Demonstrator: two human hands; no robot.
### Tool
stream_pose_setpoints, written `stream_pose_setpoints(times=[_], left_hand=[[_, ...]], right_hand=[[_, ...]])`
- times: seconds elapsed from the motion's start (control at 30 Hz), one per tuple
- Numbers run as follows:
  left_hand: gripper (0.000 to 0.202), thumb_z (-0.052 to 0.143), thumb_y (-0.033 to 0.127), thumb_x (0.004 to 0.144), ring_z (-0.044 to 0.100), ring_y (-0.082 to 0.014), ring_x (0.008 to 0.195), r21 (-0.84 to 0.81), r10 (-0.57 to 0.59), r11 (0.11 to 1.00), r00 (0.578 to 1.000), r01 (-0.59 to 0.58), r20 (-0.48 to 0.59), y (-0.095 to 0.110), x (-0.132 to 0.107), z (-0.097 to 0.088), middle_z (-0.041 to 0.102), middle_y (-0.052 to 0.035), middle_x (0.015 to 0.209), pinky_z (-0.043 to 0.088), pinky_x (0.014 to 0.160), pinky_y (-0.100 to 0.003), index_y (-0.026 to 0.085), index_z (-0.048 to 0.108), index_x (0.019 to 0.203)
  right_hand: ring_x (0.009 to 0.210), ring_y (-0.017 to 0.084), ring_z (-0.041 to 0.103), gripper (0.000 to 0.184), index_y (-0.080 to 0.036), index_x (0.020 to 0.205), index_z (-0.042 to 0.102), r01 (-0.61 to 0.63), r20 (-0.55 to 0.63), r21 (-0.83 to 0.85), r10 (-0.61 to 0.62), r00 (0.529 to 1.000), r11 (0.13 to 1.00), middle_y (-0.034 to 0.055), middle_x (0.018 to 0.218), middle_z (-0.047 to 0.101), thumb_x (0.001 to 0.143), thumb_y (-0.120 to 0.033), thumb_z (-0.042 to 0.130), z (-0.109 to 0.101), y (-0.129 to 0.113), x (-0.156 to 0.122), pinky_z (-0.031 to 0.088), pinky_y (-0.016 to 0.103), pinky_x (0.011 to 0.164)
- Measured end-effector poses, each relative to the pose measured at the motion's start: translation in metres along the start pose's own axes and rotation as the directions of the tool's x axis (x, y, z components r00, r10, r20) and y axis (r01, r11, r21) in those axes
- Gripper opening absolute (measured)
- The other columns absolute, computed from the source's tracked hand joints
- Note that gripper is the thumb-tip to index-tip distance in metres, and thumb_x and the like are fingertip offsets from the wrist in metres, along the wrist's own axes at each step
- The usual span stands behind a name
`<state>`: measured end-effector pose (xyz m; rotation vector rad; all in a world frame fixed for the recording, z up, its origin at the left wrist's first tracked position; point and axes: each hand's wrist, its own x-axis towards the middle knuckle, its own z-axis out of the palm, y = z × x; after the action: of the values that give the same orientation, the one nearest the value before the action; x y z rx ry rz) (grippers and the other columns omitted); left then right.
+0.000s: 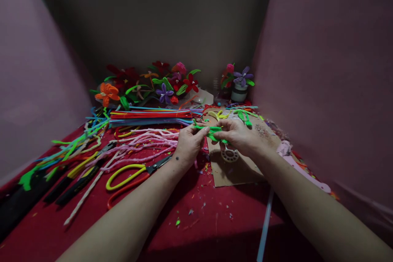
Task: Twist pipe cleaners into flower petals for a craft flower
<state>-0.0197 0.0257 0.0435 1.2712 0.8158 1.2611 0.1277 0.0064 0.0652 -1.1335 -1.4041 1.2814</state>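
Between my two hands is a bright green pipe-cleaner piece (213,132), held above a sheet of cardboard (224,176). My left hand (189,144) pinches its left end between thumb and fingers. At the other end my right hand (238,134) is closed on it, thumb and fingertips pressed together. The piece's exact shape is partly covered by the fingers. Just below the right hand, a pale ring with holes (229,154) lies on the cardboard. Behind the hands rest a yellow pipe-cleaner piece (219,115) and another green looped piece (245,118).
Yellow-and-red-handled scissors (125,177) and pliers (81,166) lie at left, near pink pipe cleaners (147,141) and a coloured bundle (150,116). Pipe-cleaner flowers (165,93) stand behind. At right are a pink tool (303,172) and a glue stick (264,229).
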Motion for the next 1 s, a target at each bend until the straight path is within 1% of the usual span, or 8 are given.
stream_pose_setpoints(times=[0.1,0.23,0.37,0.47,0.6,0.67,0.77,1.0], left_hand=[[0.022,0.067,0.03,0.067,0.035,-0.0036,0.036,-0.025,-0.018,0.999,0.999,0.019,0.028,0.001,-0.002,0.001,0.043,0.0075,0.043,0.024,0.035,-0.016,0.012,0.062,0.079],[0.026,0.068,0.033,0.067,0.043,-0.0063,0.034,-0.017,-0.059,0.998,0.998,0.059,0.039,0.003,-0.005,0.002,0.052,0.0053,0.046,0.035,0.033,-0.018,0.013,0.06,0.082],[0.029,0.068,0.034,0.067,0.051,-0.0081,0.037,-0.013,-0.049,0.999,0.999,0.049,0.018,0.005,-0.004,0.0,0.057,0.0036,0.049,0.043,0.037,-0.019,0.012,0.06,0.085],[0.028,0.067,0.032,0.068,0.054,-0.0088,0.04,0.018,-0.001,1.0,1.0,0.001,-0.017,0.007,-0.003,0.0,0.058,0.0029,0.05,0.046,0.04,-0.019,0.011,0.06,0.086],[0.027,0.067,0.03,0.068,0.055,-0.009,0.043,0.049,0.026,0.998,0.999,-0.024,-0.029,0.01,-0.002,0.0,0.059,0.0023,0.051,0.048,0.043,-0.02,0.011,0.061,0.086],[0.028,0.067,0.03,0.069,0.056,-0.0089,0.044,0.062,0.041,0.997,0.999,-0.039,-0.028,0.011,-0.003,0.0,0.06,0.0015,0.053,0.048,0.044,-0.02,0.01,0.062,0.086],[0.027,0.066,0.03,0.07,0.056,-0.0085,0.045,0.077,0.054,0.996,0.998,-0.052,-0.026,0.011,-0.003,0.0,0.062,0.0002,0.058,0.049,0.044,-0.02,0.01,0.063,0.087],[0.022,0.066,0.028,0.07,0.055,-0.0078,0.044,0.064,0.044,0.997,0.999,-0.043,-0.015,0.01,-0.004,0.0,0.06,0.0018,0.055,0.047,0.043,-0.019,0.011,0.062,0.083]], right_hand=[[0.045,0.01,0.054,0.015,-0.017,0.078,0.058,-0.006,-0.021,0.021,0.006,1.0,1.0,-0.0003,0.06,0.061,0.066,-0.02,0.065,0.002,0.0,0.0,0.042,0.02,0.037],[0.043,0.008,0.051,0.014,-0.017,0.077,0.058,-0.042,-0.015,0.041,0.042,0.999,0.998,-0.0001,0.062,0.061,0.066,-0.02,0.066,0.002,0.001,-0.002,0.038,0.019,0.036],[0.04,0.007,0.047,0.016,-0.018,0.078,0.055,-0.077,-0.112,0.213,0.102,0.988,0.974,-0.0022,0.057,0.054,0.071,-0.028,0.065,0.0,-0.005,-0.002,0.027,0.015,0.031],[0.039,0.007,0.043,0.021,-0.016,0.077,0.053,-0.145,-0.149,0.439,0.231,0.961,0.887,-0.0014,0.052,0.049,0.081,-0.037,0.055,-0.006,-0.009,0.0,0.022,0.015,0.031],[0.048,0.011,0.045,0.041,-0.016,0.076,0.051,-0.217,-0.047,0.622,0.312,0.949,0.753,0.0053,0.059,0.053,0.084,-0.054,0.039,-0.015,-0.013,0.0,0.028,0.019,0.036],[0.052,0.013,0.045,0.047,-0.017,0.079,0.052,-0.211,-0.015,0.628,0.283,0.959,0.749,0.007,0.063,0.054,0.081,-0.061,0.039,-0.018,-0.014,-0.001,0.031,0.021,0.039],[0.055,0.015,0.045,0.053,-0.017,0.085,0.054,-0.178,-0.007,0.583,0.224,0.975,0.793,0.0084,0.068,0.055,0.075,-0.068,0.041,-0.02,-0.013,-0.003,0.032,0.023,0.041],[0.061,0.016,0.049,0.057,-0.017,0.085,0.054,-0.189,0.021,0.55,0.212,0.977,0.814,0.0105,0.073,0.058,0.076,-0.07,0.035,-0.023,-0.009,-0.001,0.032,0.024,0.043]])
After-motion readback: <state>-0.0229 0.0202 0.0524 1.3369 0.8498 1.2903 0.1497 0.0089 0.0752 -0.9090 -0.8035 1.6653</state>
